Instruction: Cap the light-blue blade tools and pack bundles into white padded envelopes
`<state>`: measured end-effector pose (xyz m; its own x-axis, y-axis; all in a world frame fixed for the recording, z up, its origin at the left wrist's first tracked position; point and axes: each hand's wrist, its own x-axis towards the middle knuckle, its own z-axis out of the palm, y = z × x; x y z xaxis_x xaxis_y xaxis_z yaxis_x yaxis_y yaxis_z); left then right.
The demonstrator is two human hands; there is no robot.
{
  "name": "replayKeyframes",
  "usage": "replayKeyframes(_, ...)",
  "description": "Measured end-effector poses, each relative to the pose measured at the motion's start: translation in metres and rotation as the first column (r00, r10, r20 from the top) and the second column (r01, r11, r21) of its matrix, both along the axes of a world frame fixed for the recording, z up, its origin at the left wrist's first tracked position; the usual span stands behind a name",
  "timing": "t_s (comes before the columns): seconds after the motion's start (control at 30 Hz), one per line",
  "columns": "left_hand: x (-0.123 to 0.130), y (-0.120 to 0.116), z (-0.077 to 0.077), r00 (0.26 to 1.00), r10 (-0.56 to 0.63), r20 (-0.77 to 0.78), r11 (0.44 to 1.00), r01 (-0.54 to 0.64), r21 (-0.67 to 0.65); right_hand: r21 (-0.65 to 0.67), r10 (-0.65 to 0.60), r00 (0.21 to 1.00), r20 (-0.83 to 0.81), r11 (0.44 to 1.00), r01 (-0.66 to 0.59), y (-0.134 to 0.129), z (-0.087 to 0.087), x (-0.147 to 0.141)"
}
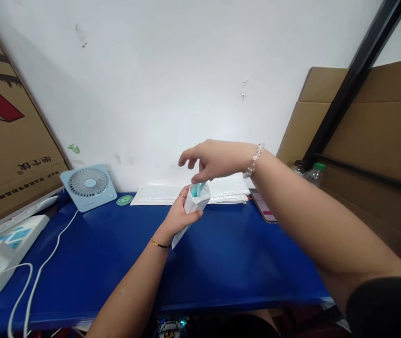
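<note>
At the far left a printed cardboard box (13, 141) stands by the wall (158, 84), with a white power strip (33, 227) in front of it on the blue counter (98, 263). A white cable (58, 238) runs up to a pale blue fan (88, 185), which leans back near the wall; just beside it lies a round green disc (125, 200). Next, flat white packages (154, 194) lie along the wall. In front of them the left hand (182, 213) grips a white packet (197, 203), tilted, its mouth upward and something teal (196, 188) showing inside. Over that mouth hangs the right hand (212, 159), fingers loosely bent and parted from the thumb; whether the thumb touches the packet I cannot tell. Further right lie a phone (263, 207), partly behind the right forearm (302, 213), and a green-capped bottle (316, 174) before cardboard sheets (383, 122).
</note>
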<state>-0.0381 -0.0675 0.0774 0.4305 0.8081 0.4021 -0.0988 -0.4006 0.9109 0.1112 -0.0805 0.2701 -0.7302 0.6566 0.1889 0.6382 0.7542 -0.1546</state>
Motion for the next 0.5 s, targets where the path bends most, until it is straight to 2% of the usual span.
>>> replayKeyframes(0.17,-0.007,0.003,-0.008,0.997,-0.03,0.069,1.0,0.03,0.009,-0.049,-0.022,0.997,-0.077,0.999,0.018,-0.002,-0.003,0.008)
replayKeyframes(0.23,-0.012,0.004,-0.009,0.991,-0.064,0.121,0.998,0.066,-0.012,-0.056,0.006,0.994,-0.11,0.998,-0.012,-0.005,-0.008,0.014)
replayKeyframes(0.37,-0.019,0.003,-0.008,0.953,-0.243,0.182,0.963,0.259,-0.073,-0.132,0.123,0.991,-0.053,0.983,-0.129,-0.009,-0.02,0.02)
replayKeyframes(0.43,-0.02,0.002,-0.008,0.931,-0.312,0.187,0.938,0.333,-0.094,-0.146,0.112,0.994,-0.012,0.983,-0.113,-0.007,-0.027,0.02)
replayKeyframes(0.5,-0.019,0.003,-0.007,0.945,-0.281,0.165,0.946,0.302,-0.119,-0.148,0.056,0.998,-0.019,0.987,-0.058,-0.001,-0.034,0.02)
